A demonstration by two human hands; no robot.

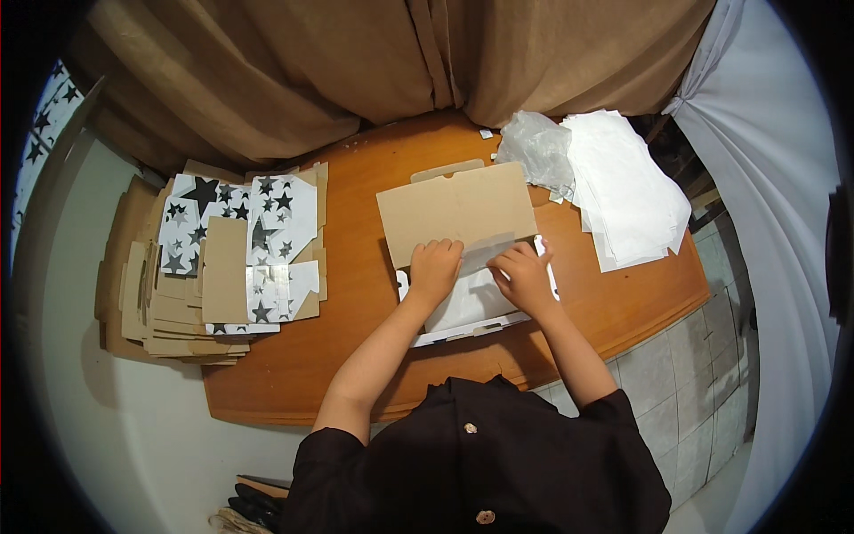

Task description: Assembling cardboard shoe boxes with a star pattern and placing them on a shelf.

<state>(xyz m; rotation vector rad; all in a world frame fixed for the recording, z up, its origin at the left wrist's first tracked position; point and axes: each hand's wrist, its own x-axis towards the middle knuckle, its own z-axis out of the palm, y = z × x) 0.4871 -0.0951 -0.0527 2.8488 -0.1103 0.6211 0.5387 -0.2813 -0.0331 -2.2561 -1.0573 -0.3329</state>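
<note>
An open cardboard box [456, 210] stands on the table in front of me, its brown lid tilted up on the far side. White thin paper [471, 298] lines its inside, and a translucent flap of it [481, 250] rises between my hands. At the box's left side, my left hand [435, 271] is closed on the paper's edge, its fingertips partly hidden. My right hand [523, 276] pinches the same flap near the right side. Whatever lies under the paper is hidden.
On the left of the wooden table [356, 191] is a tall stack of flattened cardboard boxes [160, 307], some printed with black stars. A pile of white paper sheets [623, 187] lies at the far right, beside a crumpled clear plastic bag [535, 149]. Brown curtains [294, 71] hang behind.
</note>
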